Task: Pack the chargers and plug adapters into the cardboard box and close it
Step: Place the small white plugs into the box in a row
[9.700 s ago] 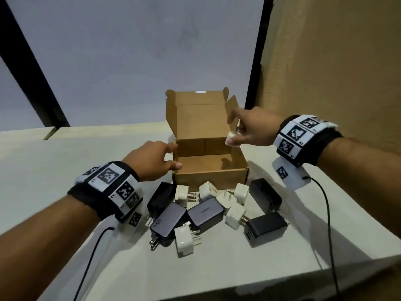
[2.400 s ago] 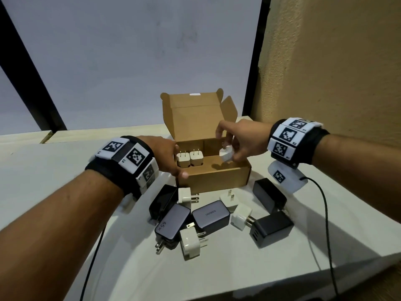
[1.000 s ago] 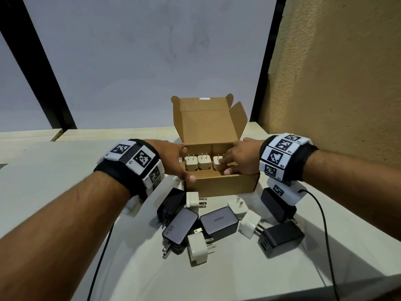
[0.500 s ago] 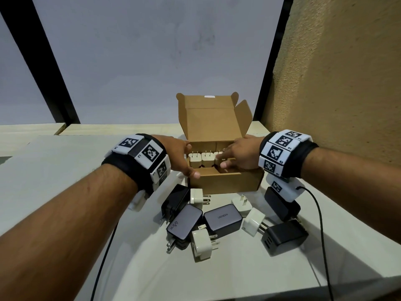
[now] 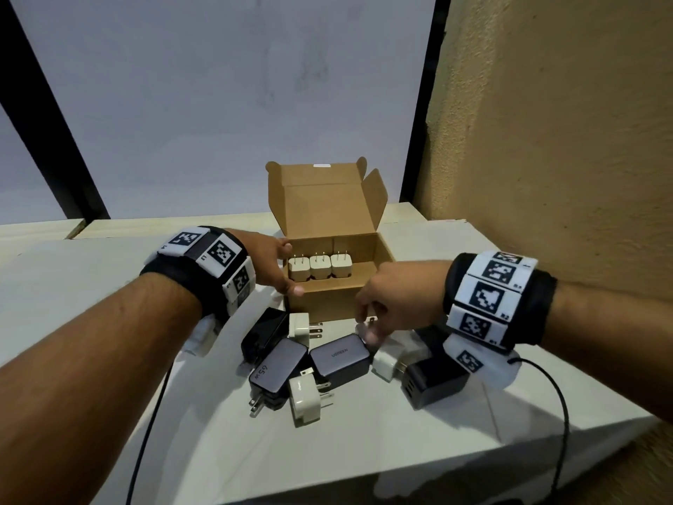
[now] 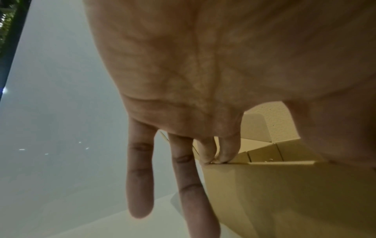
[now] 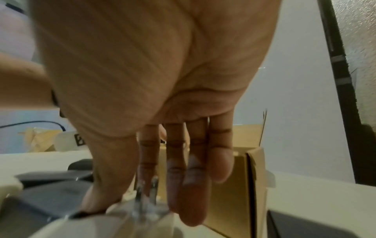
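Reaching down with the right hand [image 5: 391, 304], thumb and fingers spread around a small white plug adapter [image 7: 130, 214] beside the grey chargers [image 5: 340, 359], best pinching its body, while bracing the open brown cardboard box [image 5: 327, 300] rim with the curled left hand [image 5: 271, 262].

A pale table [image 5: 400, 450] stands against a textured tan wall [image 5: 564, 140] and a grey panel [image 5: 236, 103] with black posts [image 5: 47, 122].

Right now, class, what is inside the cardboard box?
Three white plug adapters stand in a row, prongs up, along the back of the cardboard box. Its front wall hides the floor nearest us.
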`<action>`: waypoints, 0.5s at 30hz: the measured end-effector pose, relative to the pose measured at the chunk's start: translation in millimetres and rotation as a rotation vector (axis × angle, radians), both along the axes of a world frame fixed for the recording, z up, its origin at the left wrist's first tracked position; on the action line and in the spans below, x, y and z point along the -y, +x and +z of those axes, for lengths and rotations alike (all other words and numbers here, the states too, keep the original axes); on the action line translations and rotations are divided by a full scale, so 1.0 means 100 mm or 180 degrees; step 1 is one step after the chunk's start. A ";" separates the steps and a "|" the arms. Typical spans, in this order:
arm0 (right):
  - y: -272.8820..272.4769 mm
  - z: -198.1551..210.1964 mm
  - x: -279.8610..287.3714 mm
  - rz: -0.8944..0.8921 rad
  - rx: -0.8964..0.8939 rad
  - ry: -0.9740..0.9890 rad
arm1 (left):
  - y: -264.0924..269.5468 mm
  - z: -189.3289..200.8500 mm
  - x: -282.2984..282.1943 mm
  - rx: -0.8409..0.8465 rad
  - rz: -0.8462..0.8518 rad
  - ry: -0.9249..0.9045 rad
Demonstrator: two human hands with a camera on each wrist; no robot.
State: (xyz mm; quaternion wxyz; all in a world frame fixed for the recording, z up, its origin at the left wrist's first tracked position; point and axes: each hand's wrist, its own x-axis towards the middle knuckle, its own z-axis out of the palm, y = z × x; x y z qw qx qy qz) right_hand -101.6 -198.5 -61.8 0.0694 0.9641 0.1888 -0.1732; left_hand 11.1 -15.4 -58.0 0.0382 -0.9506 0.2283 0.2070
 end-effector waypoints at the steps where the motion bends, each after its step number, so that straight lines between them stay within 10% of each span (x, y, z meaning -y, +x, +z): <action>1: -0.02 -0.04 0.00 -0.0014 -0.0026 0.0016 | -0.01 0.00 0.00 -0.0009 0.0017 -0.0004; 15: 0.01 -0.11 0.10 -0.0226 -0.0020 0.0349 | 0.01 -0.01 -0.01 -0.0042 0.0032 -0.0047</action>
